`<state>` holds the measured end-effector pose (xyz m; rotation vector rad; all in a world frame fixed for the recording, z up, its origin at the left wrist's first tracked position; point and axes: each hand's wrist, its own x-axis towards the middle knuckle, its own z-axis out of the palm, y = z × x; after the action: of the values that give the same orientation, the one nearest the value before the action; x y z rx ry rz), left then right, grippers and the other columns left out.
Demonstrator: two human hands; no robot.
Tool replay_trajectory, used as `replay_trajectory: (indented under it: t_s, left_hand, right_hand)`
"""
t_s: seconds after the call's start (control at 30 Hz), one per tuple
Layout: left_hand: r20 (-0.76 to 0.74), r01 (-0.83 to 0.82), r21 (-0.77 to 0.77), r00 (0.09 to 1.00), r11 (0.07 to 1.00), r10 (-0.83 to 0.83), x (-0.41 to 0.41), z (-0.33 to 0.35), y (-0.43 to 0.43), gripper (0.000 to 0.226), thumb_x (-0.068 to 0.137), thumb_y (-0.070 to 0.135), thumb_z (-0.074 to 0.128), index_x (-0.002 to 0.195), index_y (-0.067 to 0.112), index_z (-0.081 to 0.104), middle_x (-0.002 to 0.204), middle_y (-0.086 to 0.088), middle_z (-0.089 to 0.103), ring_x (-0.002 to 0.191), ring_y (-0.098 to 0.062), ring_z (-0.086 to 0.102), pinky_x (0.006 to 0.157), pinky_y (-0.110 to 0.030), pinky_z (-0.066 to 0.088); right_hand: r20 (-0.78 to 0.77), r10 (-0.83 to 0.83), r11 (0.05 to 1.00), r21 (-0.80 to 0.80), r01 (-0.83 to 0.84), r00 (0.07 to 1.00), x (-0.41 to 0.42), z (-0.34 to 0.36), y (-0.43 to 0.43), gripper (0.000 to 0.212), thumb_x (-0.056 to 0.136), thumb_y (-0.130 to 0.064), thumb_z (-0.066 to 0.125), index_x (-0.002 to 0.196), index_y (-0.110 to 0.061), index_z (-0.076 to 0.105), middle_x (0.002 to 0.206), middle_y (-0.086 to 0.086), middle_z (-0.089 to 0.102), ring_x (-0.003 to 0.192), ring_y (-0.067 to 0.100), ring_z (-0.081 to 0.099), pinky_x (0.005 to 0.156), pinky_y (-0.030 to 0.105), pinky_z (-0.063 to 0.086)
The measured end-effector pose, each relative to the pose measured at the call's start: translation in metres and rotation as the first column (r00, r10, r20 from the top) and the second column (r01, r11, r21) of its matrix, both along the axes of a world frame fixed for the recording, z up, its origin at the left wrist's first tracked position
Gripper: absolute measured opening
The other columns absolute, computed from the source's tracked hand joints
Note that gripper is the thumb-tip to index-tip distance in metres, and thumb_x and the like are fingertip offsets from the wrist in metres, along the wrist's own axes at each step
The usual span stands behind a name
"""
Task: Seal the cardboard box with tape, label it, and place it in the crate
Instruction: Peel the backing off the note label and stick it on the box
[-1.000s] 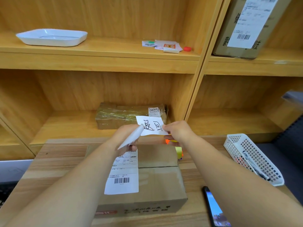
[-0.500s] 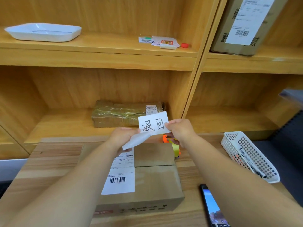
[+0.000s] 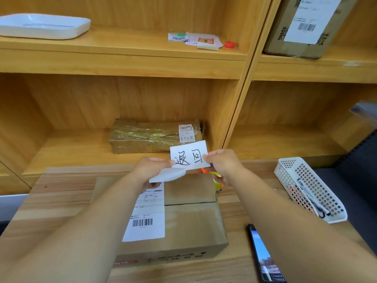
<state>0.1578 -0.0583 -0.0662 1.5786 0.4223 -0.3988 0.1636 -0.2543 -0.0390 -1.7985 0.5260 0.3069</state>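
While the cardboard box [image 3: 183,217] sat closed on the tabletop [image 3: 51,197] w/ no new label yet, left hand [image 3: 151,170] pinched the backing [image 3: 167,174] and right hand [image 3: 222,164] gripped the handwritten label [image 3: 188,157], prob. mid-peel above it.

handwritten label [image 3: 189,157] reads "退回"; cardboard box [image 3: 191,225] sticker [image 3: 147,217] carries a barcode.

Bright, even light, sharp, edges bowed

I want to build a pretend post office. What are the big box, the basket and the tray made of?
The box looks like matte brown cardboard with folded flaps. The basket seems to be white plastic, with a moulded grid of holes. The tray is glossy white; it could be plastic or ceramic.
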Motion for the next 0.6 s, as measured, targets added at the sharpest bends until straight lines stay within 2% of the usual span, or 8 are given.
replay_trajectory:
  t_s: [0.1, 0.17, 0.27, 0.4, 0.5, 0.6]
  left_hand:
    - [-0.011, 0.027, 0.036, 1.0, 0.999, -0.027, 0.001, -0.002, -0.003, 0.006, 0.08, 0.015, 0.075, 0.08, 0.013, 0.069, 0.074, -0.008, 0.063, 0.057, -0.02, 0.049, 0.048, -0.022, 0.036]
    - [-0.022, 0.038, 0.062, 0.999, 0.997, -0.036, 0.003, -0.006, -0.003, 0.008, 0.081, 0.014, 0.074, 0.075, 0.014, 0.069, 0.072, -0.007, 0.062, 0.056, -0.02, 0.047, 0.045, -0.02, 0.035]
    - [-0.057, 0.052, 0.114, 0.997, 0.992, -0.046, 0.004, -0.01, -0.006, 0.004, 0.081, 0.012, 0.074, 0.081, 0.011, 0.069, 0.068, -0.007, 0.059, 0.05, -0.019, 0.042, 0.037, -0.016, 0.031]
    - [-0.101, 0.082, 0.161, 0.993, 0.984, -0.066, 0.006, -0.021, -0.009, 0.023, 0.079, 0.013, 0.076, 0.099, 0.004, 0.069, 0.058, -0.007, 0.051, 0.036, -0.015, 0.034, 0.037, -0.013, 0.026]
    - [-0.118, 0.123, 0.205, 0.988, 0.971, -0.1, 0.007, -0.026, -0.013, 0.02, 0.079, 0.014, 0.076, 0.094, 0.004, 0.068, 0.055, -0.007, 0.049, 0.03, -0.014, 0.031, 0.037, -0.012, 0.023]
    - [-0.138, 0.143, 0.232, 0.984, 0.962, -0.113, 0.007, -0.028, -0.018, 0.013, 0.079, 0.013, 0.076, 0.085, 0.008, 0.065, 0.059, -0.007, 0.05, 0.042, -0.018, 0.034, 0.039, -0.015, 0.024]
  right_hand:
    - [-0.024, 0.018, 1.0, -0.022, -0.018, 1.0, 0.001, -0.006, -0.001, 0.012, 0.091, -0.02, 0.062, 0.08, -0.019, 0.06, 0.09, 0.004, 0.07, 0.076, 0.02, 0.062, 0.055, 0.024, 0.04]
    - [-0.052, 0.024, 0.999, -0.034, -0.026, 0.998, 0.002, -0.009, -0.003, 0.006, 0.09, -0.021, 0.063, 0.087, -0.017, 0.061, 0.083, 0.001, 0.069, 0.067, 0.015, 0.062, 0.056, 0.025, 0.04]
    - [-0.112, 0.035, 0.999, -0.037, -0.039, 0.993, 0.002, -0.018, -0.007, 0.006, 0.089, -0.021, 0.064, 0.092, -0.017, 0.061, 0.078, -0.001, 0.068, 0.065, 0.013, 0.06, 0.058, 0.025, 0.038]
    - [-0.15, 0.037, 0.995, -0.088, -0.051, 0.988, 0.003, -0.032, -0.013, 0.009, 0.087, -0.018, 0.067, 0.094, -0.014, 0.062, 0.087, 0.005, 0.065, 0.063, 0.013, 0.056, 0.054, 0.023, 0.038]
    - [-0.102, 0.111, 0.978, -0.168, -0.127, 0.989, 0.004, -0.045, -0.02, 0.007, 0.085, -0.017, 0.068, 0.088, -0.014, 0.063, 0.072, 0.001, 0.06, 0.054, 0.01, 0.051, 0.048, 0.019, 0.037]
    - [-0.074, 0.148, 0.955, -0.248, -0.162, 0.986, 0.006, -0.054, -0.025, 0.008, 0.081, -0.02, 0.072, 0.082, -0.017, 0.064, 0.068, 0.0, 0.058, 0.052, 0.011, 0.051, 0.046, 0.02, 0.038]
